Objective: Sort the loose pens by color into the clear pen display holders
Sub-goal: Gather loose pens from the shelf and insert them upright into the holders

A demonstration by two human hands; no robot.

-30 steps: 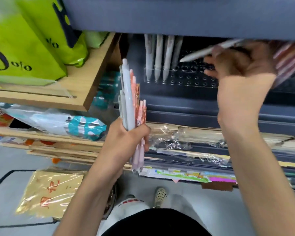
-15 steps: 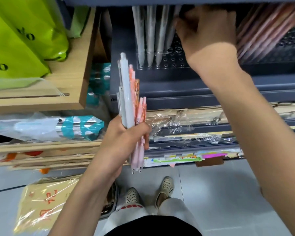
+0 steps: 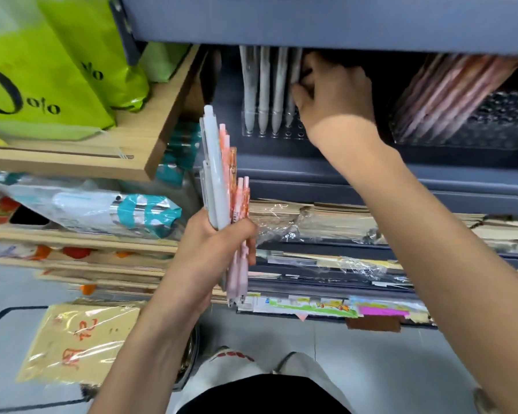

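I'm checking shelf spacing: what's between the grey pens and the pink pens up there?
Head view: only the right hand lies there, holding the rightmost of the grey pens; the pink pens lean further right.

The pens (image 3: pixel 219 174) looked smooth matt plastic; the holder (image 3: pixel 269 131) clear glossy plastic; the shelf (image 3: pixel 150 144) wood; the bags (image 3: pixel 72 70) glossy.

From my end this looks like a stationery shop: a grey-blue display shelf (image 3: pixel 341 180) carries clear pen holders (image 3: pixel 269 131) stocked with rows of identical white pens (image 3: pixel 263 85) and pink pens (image 3: pixel 449 91). Below it I see stacks of cellophane-wrapped paper goods (image 3: pixel 311 216), and to the left wooden shelves (image 3: pixel 138 144) hold lime-green bags (image 3: pixel 42 70) and more packaged stock (image 3: pixel 144 213).
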